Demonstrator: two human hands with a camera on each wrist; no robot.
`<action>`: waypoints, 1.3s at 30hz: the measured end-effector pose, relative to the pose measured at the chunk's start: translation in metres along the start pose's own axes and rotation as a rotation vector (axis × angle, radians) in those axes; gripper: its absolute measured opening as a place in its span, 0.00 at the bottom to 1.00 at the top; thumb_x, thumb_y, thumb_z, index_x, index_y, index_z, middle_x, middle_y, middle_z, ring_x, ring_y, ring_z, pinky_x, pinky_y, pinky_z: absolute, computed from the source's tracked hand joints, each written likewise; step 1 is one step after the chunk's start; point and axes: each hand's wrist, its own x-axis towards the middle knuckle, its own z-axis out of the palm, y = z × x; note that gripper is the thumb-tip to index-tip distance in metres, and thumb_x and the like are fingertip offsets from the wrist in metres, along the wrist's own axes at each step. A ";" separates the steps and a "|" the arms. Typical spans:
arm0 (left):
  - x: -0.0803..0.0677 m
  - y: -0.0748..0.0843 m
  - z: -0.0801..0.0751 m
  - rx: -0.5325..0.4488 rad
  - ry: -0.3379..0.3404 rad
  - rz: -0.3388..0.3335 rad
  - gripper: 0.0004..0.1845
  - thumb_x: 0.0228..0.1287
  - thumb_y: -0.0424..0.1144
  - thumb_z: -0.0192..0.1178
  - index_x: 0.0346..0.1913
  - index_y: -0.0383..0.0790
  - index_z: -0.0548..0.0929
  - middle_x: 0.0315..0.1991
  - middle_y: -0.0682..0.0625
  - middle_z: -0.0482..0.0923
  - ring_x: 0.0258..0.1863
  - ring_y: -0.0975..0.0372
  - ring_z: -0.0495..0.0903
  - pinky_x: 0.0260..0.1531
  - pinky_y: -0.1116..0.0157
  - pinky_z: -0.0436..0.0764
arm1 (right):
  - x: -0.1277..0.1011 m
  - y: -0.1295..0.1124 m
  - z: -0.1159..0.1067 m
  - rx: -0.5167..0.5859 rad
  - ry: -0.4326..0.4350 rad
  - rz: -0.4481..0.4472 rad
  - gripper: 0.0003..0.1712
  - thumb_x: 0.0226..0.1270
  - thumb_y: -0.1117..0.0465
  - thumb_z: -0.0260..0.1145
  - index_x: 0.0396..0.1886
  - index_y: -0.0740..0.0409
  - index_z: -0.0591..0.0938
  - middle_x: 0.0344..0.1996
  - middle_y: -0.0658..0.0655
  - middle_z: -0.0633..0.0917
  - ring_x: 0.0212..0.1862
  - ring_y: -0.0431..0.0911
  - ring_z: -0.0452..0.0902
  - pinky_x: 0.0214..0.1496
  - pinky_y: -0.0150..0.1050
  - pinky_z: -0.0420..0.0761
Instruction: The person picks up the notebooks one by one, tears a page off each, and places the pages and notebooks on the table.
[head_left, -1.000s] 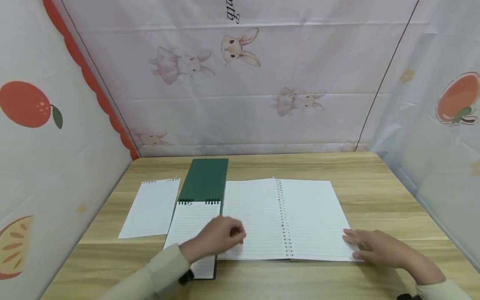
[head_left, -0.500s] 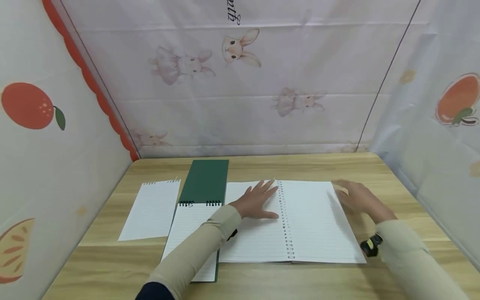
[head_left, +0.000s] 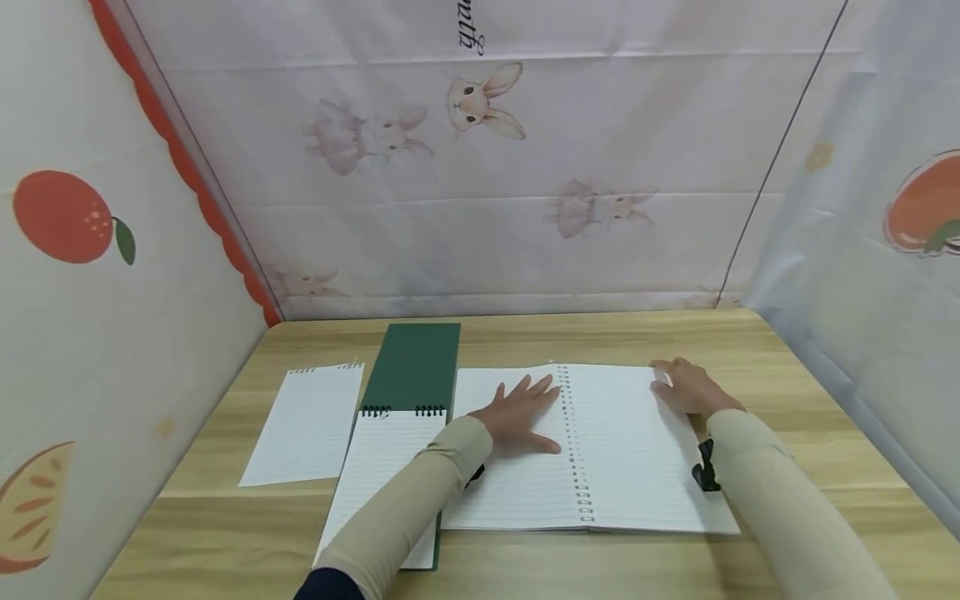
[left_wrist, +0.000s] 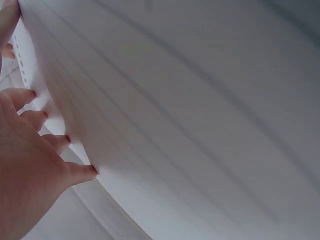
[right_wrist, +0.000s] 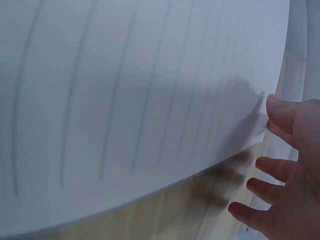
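A large spiral notebook (head_left: 622,450) lies open on the wooden table (head_left: 750,350), showing blank lined pages. My left hand (head_left: 525,404) rests flat on its left page, fingers spread, the tips close to the spiral binding (head_left: 573,450). In the left wrist view the left hand (left_wrist: 30,165) lies against the lined page (left_wrist: 200,125). My right hand (head_left: 686,387) is at the top right corner of the right page. The right wrist view has the right hand (right_wrist: 290,175) with fingers spread past the page's (right_wrist: 125,100) edge and the thumb touching that edge.
A small green top-bound notepad (head_left: 416,367) lies open left of the big notebook, its lined page (head_left: 386,467) under my left sleeve. A loose lined sheet (head_left: 307,425) lies further left. Printed cloth walls close in the table's back and sides.
My left hand moved from the lower left page up toward the binding and spread flat. My right hand went from the lower right corner of the notebook to its upper right corner.
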 end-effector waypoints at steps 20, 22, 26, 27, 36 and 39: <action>-0.005 0.012 -0.008 -0.008 -0.015 -0.014 0.53 0.55 0.67 0.60 0.77 0.52 0.46 0.78 0.56 0.35 0.76 0.53 0.33 0.70 0.42 0.34 | 0.008 -0.002 0.004 0.004 0.147 0.028 0.19 0.70 0.63 0.60 0.56 0.69 0.77 0.58 0.74 0.74 0.60 0.70 0.67 0.61 0.64 0.65; -0.006 0.013 -0.008 0.001 -0.011 -0.016 0.53 0.56 0.67 0.60 0.77 0.52 0.46 0.78 0.56 0.35 0.76 0.54 0.34 0.70 0.43 0.35 | 0.009 -0.002 0.003 0.021 0.176 0.047 0.17 0.70 0.63 0.60 0.53 0.68 0.79 0.55 0.73 0.77 0.57 0.68 0.71 0.59 0.63 0.68; -0.004 0.011 -0.007 0.008 -0.011 -0.019 0.53 0.56 0.68 0.59 0.77 0.53 0.45 0.78 0.57 0.34 0.76 0.54 0.33 0.70 0.43 0.34 | 0.010 -0.002 0.001 0.083 0.273 0.084 0.11 0.69 0.62 0.62 0.43 0.67 0.81 0.44 0.70 0.82 0.43 0.61 0.76 0.48 0.57 0.75; -0.004 0.009 -0.007 0.008 -0.010 -0.020 0.53 0.55 0.68 0.59 0.77 0.53 0.45 0.78 0.57 0.34 0.76 0.54 0.33 0.70 0.43 0.34 | 0.009 -0.003 0.001 0.102 0.293 0.096 0.10 0.68 0.62 0.63 0.40 0.66 0.81 0.41 0.69 0.82 0.40 0.58 0.76 0.45 0.55 0.75; -0.002 0.002 -0.003 -0.001 -0.004 -0.023 0.53 0.55 0.69 0.59 0.77 0.56 0.44 0.77 0.58 0.33 0.76 0.56 0.32 0.70 0.43 0.34 | 0.008 0.003 0.007 0.288 0.395 0.175 0.19 0.69 0.55 0.63 0.29 0.70 0.81 0.25 0.62 0.81 0.28 0.49 0.71 0.29 0.40 0.71; -0.005 0.005 -0.005 -0.008 -0.007 -0.018 0.53 0.55 0.68 0.59 0.77 0.54 0.45 0.78 0.57 0.34 0.76 0.55 0.33 0.70 0.42 0.34 | 0.007 0.006 0.008 0.386 0.398 0.275 0.22 0.66 0.51 0.64 0.29 0.70 0.79 0.25 0.59 0.78 0.28 0.46 0.68 0.26 0.35 0.68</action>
